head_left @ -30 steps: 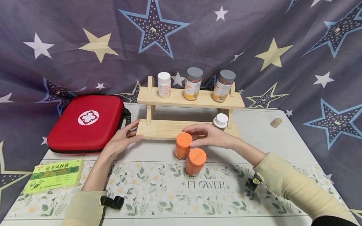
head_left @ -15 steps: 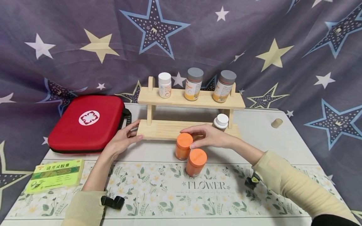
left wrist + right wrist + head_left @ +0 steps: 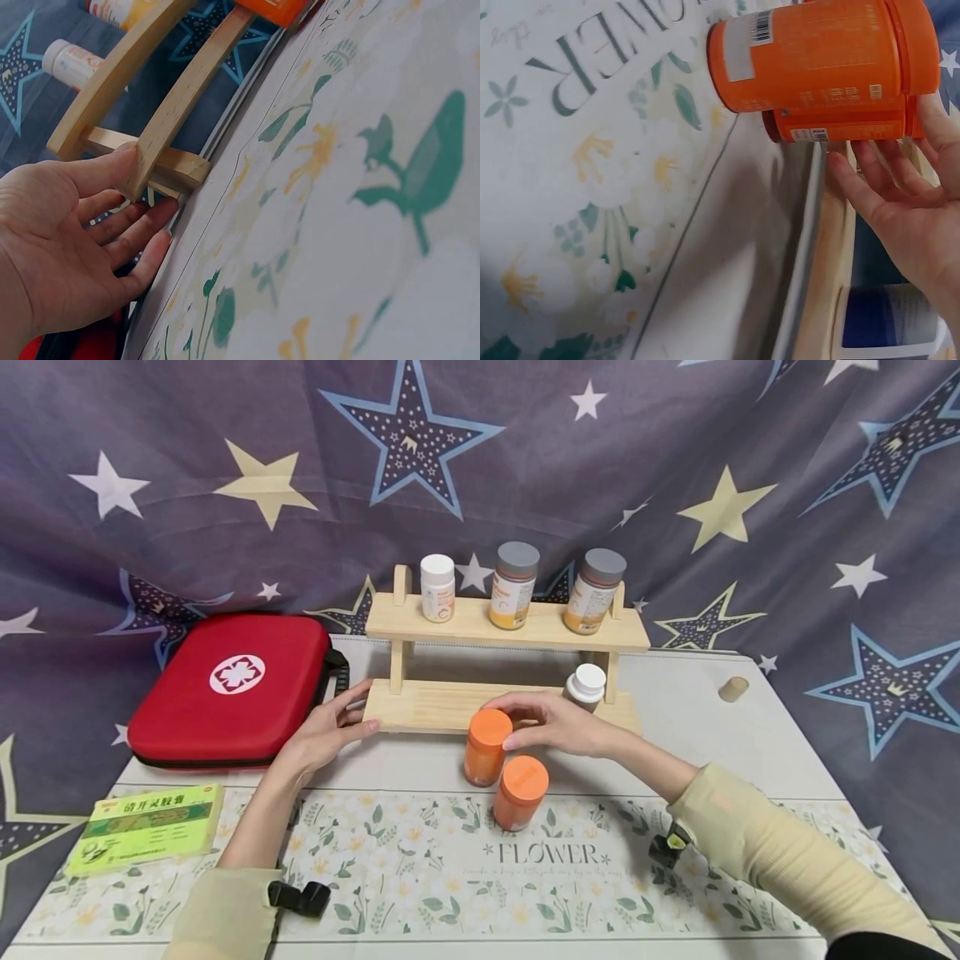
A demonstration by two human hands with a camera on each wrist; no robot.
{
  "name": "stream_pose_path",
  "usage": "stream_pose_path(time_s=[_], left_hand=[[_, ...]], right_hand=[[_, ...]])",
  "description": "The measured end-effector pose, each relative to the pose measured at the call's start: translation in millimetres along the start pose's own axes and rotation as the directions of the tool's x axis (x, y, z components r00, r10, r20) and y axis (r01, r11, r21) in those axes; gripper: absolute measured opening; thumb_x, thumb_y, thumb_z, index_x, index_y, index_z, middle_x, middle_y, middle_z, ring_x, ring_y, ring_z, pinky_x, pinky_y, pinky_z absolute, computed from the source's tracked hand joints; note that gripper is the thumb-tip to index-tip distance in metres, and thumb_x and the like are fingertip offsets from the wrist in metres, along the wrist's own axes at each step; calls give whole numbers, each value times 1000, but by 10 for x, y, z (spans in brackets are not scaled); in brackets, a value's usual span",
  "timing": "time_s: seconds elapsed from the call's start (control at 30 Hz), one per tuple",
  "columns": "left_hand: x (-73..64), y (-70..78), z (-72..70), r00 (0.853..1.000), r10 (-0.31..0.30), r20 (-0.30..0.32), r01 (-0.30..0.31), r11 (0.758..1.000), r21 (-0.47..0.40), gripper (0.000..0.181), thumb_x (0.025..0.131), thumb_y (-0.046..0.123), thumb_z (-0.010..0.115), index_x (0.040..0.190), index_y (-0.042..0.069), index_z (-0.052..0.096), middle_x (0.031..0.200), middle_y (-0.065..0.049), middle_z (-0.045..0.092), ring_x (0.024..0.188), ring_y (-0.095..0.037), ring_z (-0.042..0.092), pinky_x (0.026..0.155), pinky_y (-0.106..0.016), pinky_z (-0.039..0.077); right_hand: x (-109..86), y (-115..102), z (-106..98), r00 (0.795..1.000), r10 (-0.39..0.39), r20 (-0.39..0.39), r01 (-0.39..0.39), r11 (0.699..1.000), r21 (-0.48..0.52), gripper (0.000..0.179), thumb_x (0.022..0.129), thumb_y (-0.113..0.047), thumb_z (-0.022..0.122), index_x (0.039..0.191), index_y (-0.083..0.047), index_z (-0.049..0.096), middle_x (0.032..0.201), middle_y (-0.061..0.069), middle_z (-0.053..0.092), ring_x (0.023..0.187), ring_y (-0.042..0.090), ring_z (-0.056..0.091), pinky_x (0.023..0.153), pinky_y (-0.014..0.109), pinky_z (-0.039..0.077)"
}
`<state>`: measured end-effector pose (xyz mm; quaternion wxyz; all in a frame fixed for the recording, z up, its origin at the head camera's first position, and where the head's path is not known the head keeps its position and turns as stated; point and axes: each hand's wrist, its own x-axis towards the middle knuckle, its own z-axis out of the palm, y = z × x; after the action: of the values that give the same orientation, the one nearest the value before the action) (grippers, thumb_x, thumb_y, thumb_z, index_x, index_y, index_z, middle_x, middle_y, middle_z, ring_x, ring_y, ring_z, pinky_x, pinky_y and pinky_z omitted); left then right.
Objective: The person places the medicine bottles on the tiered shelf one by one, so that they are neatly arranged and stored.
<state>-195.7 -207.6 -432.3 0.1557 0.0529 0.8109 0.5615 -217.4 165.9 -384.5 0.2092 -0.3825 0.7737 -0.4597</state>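
Note:
My left hand [image 3: 321, 737] grips the left end of the lower board of a two-tier wooden shelf [image 3: 427, 703]; in the left wrist view the thumb lies on the board's end with the fingers behind it. My right hand [image 3: 564, 723] holds an orange bottle [image 3: 483, 762] by its upper part, right in front of the lower board. A second orange bottle [image 3: 518, 806] stands closer to me and covers most of the held bottle [image 3: 847, 127] in the right wrist view. Just behind my right hand, a white-capped bottle [image 3: 587, 681] stands on the lower board, partly hidden.
On the top board stand a white bottle [image 3: 438, 592] and two grey-capped bottles [image 3: 513, 589]. A red first-aid case [image 3: 225, 693] lies left of the shelf, a green medicine box [image 3: 142, 828] in front of it. A small tan cylinder [image 3: 732, 688] is at right.
The held orange bottle's cap has risen slightly, along with my right hand's fingers. My left hand stays on the shelf end, and the second orange bottle has not moved.

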Motion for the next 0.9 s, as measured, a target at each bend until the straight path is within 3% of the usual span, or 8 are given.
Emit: stream_pose_path(time_s=[0.3,0.63,0.9], left_hand=[[-3,7,-3,1000,3,6,-3,1000,-12,83,99,19,68,166,20,19,167,-19,31,141,-38,51,89,-10,46],[-22,3,-19,1000,-7,-13,7,1000,21,83,99,24,69,166,21,20,167,-16,31,138,-36,53,91,-13,45],[-15,14,0,1000,6,-3,-6,1000,12,83,99,22,68,166,19,19,167,-17,30,139,-36,52,90,-12,45]], right_hand=[[-10,-173,-164,997,-21,-72,23,999,26,50,94,-12,76,141,-14,61,131,4,71,119,13,66,105,36,51],[-11,-418,-302,990,61,-129,-51,995,82,50,94,-12,75,142,-16,60,129,4,71,116,17,68,100,31,54],[8,-458,-303,975,119,-189,-84,980,183,48,95,-9,73,142,-12,60,128,11,68,110,19,69,95,47,59]])
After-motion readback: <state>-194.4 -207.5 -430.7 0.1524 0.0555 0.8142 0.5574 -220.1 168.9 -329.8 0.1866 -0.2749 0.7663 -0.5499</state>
